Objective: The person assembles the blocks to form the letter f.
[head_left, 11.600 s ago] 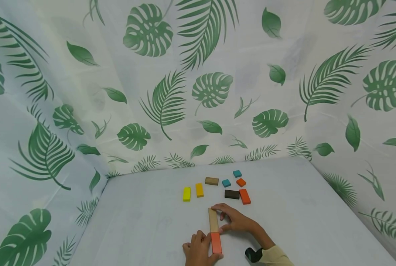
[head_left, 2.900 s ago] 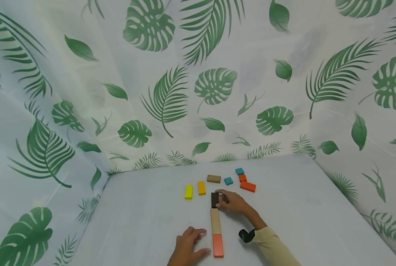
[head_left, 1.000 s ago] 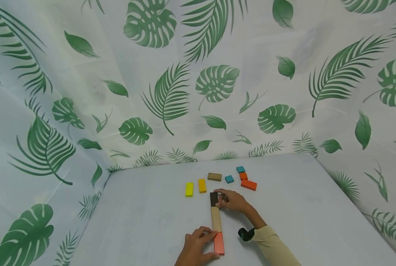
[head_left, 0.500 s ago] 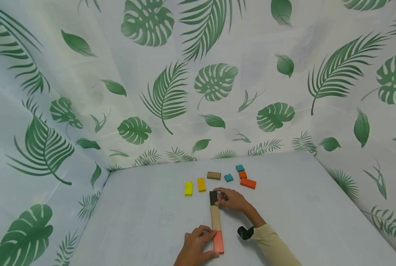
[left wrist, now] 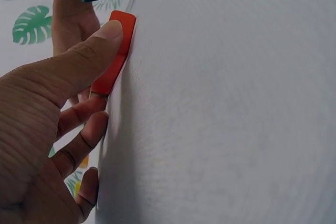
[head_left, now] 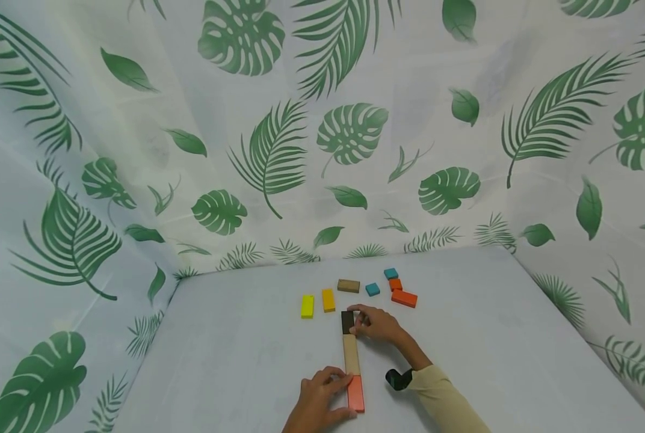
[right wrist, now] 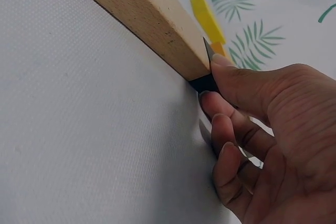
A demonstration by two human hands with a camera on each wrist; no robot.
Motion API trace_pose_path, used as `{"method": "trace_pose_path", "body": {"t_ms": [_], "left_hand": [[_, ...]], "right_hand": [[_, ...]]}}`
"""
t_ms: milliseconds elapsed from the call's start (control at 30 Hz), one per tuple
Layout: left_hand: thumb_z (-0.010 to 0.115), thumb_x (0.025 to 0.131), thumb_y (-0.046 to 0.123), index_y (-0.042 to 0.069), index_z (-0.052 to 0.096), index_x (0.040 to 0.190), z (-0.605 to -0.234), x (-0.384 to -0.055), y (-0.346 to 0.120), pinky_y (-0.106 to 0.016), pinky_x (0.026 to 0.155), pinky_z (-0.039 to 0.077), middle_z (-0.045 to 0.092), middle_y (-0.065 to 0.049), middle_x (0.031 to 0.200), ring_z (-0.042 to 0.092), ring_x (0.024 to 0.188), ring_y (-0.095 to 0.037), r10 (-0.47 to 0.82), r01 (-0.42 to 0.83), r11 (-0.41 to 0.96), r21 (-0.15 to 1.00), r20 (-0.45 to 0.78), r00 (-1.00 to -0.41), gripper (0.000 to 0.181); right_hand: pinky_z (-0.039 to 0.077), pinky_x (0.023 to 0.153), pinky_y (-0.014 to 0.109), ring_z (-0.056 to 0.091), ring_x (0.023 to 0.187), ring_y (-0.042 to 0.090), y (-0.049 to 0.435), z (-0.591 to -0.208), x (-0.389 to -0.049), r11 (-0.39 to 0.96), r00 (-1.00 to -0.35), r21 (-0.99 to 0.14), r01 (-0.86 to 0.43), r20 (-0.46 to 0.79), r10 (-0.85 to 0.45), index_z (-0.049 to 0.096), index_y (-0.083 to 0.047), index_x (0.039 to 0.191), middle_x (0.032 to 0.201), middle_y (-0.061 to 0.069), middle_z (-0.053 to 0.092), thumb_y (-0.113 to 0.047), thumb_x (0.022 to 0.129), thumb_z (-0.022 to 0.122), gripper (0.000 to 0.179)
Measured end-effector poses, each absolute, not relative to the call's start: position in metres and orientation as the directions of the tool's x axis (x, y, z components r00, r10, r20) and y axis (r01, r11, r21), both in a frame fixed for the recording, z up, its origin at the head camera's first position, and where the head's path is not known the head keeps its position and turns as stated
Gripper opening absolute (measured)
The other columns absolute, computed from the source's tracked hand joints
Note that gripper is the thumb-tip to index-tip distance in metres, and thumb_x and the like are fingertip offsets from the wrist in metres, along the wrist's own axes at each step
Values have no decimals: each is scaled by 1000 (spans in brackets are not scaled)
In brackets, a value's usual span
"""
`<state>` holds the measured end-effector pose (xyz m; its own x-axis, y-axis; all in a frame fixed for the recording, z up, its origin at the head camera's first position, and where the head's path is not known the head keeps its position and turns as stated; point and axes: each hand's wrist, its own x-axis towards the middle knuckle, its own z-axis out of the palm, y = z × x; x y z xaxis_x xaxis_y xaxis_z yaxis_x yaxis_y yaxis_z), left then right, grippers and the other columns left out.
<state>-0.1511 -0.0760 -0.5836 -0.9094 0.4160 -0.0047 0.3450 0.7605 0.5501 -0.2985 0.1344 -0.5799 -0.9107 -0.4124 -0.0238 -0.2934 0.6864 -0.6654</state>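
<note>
Three blocks lie end to end in a line on the table: a light-red block [head_left: 356,394] nearest, a plain wooden block [head_left: 351,355] in the middle, a dark brown block [head_left: 347,322] farthest. My left hand [head_left: 319,400] holds the light-red block lengthwise, thumb at its near end and index finger at its far end. In the left wrist view the thumb lies over this red block [left wrist: 125,35]. With thumb and index finger my right hand [head_left: 379,326] pinches the dark block from its right side. The right wrist view shows its dark end [right wrist: 203,83] against the wooden block [right wrist: 152,19].
Behind the line lie a yellow block [head_left: 307,307], an orange-yellow block [head_left: 328,300] and a brown wooden block [head_left: 348,286]. Farther right are two small blue blocks [head_left: 373,290], a small orange-red block [head_left: 395,285] and a longer red block [head_left: 404,298]. Leaf-printed cloth [head_left: 355,180] surrounds the table [head_left: 219,361].
The dark block has moved from beside the longer red block to the line's far end, closing a small gap. That red block has turned. My left hand let go of the light-red block and returned.
</note>
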Motion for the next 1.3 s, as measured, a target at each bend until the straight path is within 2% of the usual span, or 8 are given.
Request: {"method": "trace_pose_path", "body": {"t_ms": [367,667,800,900,967,1067,1200,1300], "left_hand": [[74,76,56,26,65,130,-583,-151,-75,-25,68,28,59,9,116,52,99,-7,406,325,774,544,-31,-913,63],[70,72,66,32,58,136,-582,-150,-74,-29,70,32,58,7,118,52,98,-10,396,313,796,519,-54,-917,73],[66,74,68,30,59,136,-583,-152,-73,-28,71,32,57,7,117,51,99,-8,394,324,796,511,-32,-918,72],[64,76,69,28,60,135,-585,-152,-73,-27,71,29,55,7,118,51,101,-7,394,329,785,525,-15,-919,72],[63,76,70,27,60,135,-586,-151,-73,-27,71,28,54,7,119,51,101,-6,393,328,780,533,-10,-919,73],[61,77,71,26,59,136,-587,-151,-73,-28,71,27,52,7,120,50,99,-5,393,324,777,539,-14,-919,74],[59,76,73,26,58,137,-587,-151,-73,-27,72,27,51,6,120,48,97,-5,399,322,773,546,-23,-917,77],[59,75,74,27,57,138,-587,-152,-74,-26,71,26,50,6,122,48,98,-5,407,335,773,539,-17,-913,78]], "right_hand": [[37,60,22,47,70,6,135,-578,-296,675,-897,-661,-328,-6,-442,59,-12,132,85,-7,60,-31,87,73,51],[41,58,22,49,66,4,136,-578,-293,644,-916,-698,-313,42,-400,49,-2,138,83,-3,62,-31,89,72,62],[42,56,21,48,62,6,140,-582,-295,586,-957,-767,-260,123,-264,52,-1,131,78,0,59,-18,91,70,48],[40,56,22,47,63,11,146,-585,-298,603,-971,-766,-225,228,-74,58,-2,122,75,3,54,-13,89,71,36],[41,58,27,50,69,18,153,-585,-300,647,-951,-738,-189,301,66,61,0,117,79,8,54,-13,88,72,33],[47,65,40,51,90,31,164,-584,-302,713,-913,-698,-68,332,238,60,1,120,99,20,54,-16,87,73,39],[45,83,51,38,114,41,178,-588,-305,756,-914,-651,65,266,307,54,3,131,125,28,43,-19,89,72,51],[39,87,52,35,115,44,185,-593,-308,759,-932,-646,82,220,288,54,5,131,128,30,42,-19,88,72,53]]}}
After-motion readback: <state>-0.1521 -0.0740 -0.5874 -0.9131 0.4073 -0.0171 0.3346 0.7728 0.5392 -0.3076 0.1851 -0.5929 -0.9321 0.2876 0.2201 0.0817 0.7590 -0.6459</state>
